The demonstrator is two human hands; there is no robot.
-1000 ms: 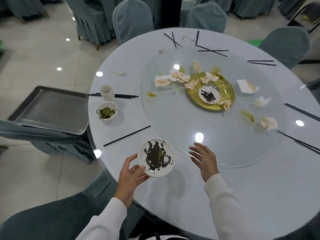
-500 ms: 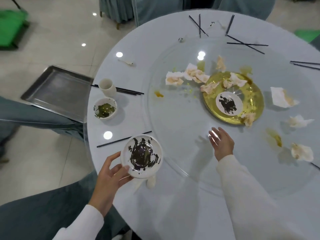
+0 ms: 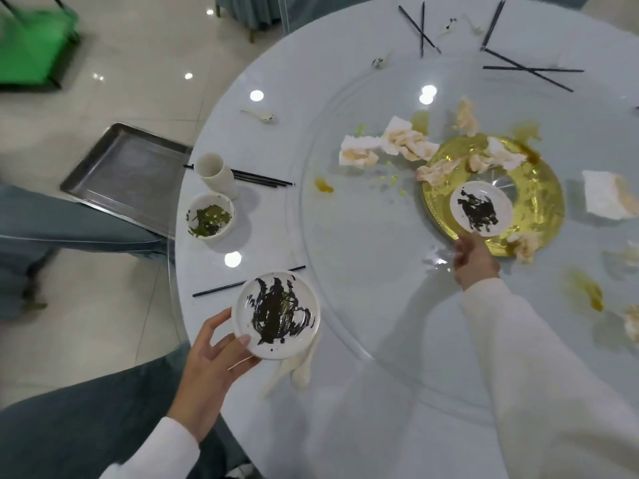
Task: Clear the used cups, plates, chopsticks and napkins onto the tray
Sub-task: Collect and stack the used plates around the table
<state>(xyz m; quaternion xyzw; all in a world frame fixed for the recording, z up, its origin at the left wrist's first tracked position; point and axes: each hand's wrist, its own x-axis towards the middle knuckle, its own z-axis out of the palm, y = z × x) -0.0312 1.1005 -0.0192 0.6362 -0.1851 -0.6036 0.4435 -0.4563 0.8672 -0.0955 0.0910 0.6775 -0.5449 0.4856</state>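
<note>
Now plate [image 3: 276,314] in L grip [image 3: 211,368].

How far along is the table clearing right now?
Barely begun: the tray shows nothing on it. In hand: the left hand holds one smeared plate; the right hand reaches the second plate. Left: cup, bowl, chopsticks, napkins.
</note>
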